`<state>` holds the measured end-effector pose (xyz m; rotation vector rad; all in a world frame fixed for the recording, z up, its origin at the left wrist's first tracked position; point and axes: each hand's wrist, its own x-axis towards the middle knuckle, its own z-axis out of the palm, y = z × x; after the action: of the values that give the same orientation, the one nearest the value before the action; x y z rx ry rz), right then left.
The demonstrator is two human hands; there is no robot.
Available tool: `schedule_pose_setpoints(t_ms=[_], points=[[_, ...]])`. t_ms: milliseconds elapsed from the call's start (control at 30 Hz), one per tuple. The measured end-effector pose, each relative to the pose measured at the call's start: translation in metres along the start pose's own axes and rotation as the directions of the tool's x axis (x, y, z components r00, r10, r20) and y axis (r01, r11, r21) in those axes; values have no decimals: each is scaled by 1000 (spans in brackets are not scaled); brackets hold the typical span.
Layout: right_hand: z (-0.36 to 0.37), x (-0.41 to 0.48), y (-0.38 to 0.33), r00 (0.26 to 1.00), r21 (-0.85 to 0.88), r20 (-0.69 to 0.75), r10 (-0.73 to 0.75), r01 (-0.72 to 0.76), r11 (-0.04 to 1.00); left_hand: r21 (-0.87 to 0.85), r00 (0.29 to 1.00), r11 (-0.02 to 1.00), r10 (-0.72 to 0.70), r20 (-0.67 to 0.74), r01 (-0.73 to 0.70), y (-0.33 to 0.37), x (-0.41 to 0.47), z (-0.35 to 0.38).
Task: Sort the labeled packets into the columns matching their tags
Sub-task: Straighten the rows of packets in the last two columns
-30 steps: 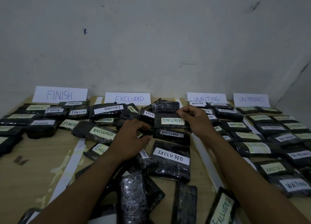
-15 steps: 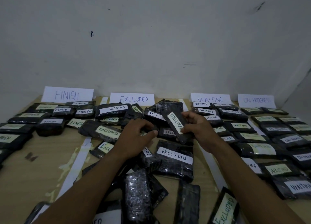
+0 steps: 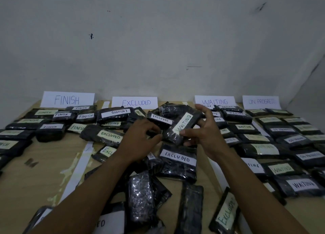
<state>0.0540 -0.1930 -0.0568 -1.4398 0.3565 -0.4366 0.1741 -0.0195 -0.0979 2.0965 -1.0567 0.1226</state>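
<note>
My right hand (image 3: 204, 133) grips a black packet tagged WAITING (image 3: 182, 126), tilted and lifted over the EXCLUDED column. My left hand (image 3: 139, 140) hovers just left of it with curled fingers, over other black packets; whether it holds one is hidden. Four paper signs stand against the wall: FINISH (image 3: 67, 99), EXCLUDED (image 3: 135, 102), WAITING (image 3: 215, 101), ON PROGRESS (image 3: 261, 101). Below my hands lies a large packet tagged EXCLUDED (image 3: 178, 159).
Black labelled packets fill the columns on the wooden table (image 3: 22, 181): FINISH packets (image 3: 62, 114) at left, WAITING packets (image 3: 244, 127) and ON PROGRESS packets (image 3: 306, 156) at right. White paper strips (image 3: 77, 168) divide columns. Several packets lie face down near the front (image 3: 140, 198).
My right hand has lifted the WAITING packet and turned it from flat to tilted, moving slightly right. My left hand stayed almost in place.
</note>
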Motion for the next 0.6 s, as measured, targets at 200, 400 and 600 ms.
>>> schedule_pose_setpoints(t_ms=[200, 400, 600], points=[[-12, -30, -9, 983, -3, -144, -116, 117, 993, -12, 990, 991, 131, -50, -132, 32, 3, -15], [-34, -62, -4, 955, 84, -255, -152, 179, 980, 54, 981, 980, 192, 28, -193, 52, 0, -19], [-58, -99, 0, 921, 106, -374, -109, 159, 981, 34, 936, 948, 307, 171, -317, 95, -39, 7]])
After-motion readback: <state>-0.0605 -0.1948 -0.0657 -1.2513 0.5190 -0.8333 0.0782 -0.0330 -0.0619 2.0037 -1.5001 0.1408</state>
